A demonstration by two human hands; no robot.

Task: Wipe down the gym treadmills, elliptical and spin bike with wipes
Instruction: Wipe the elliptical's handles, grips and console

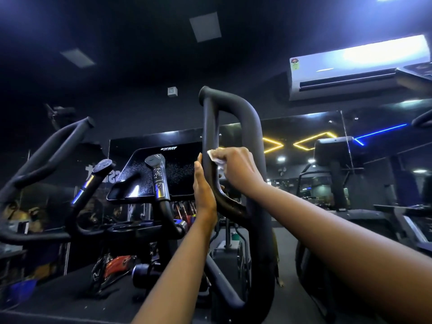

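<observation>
Dim gym behind; left hand (203, 190) pressed flat, fingers straight, against elliptical handle (209, 127); right hand (238, 167) grip clamped on wipe (214, 156).

We see only a corner of the wipe (213, 156), the rest buried in our right hand (236, 168) against the handle (210, 122).
</observation>
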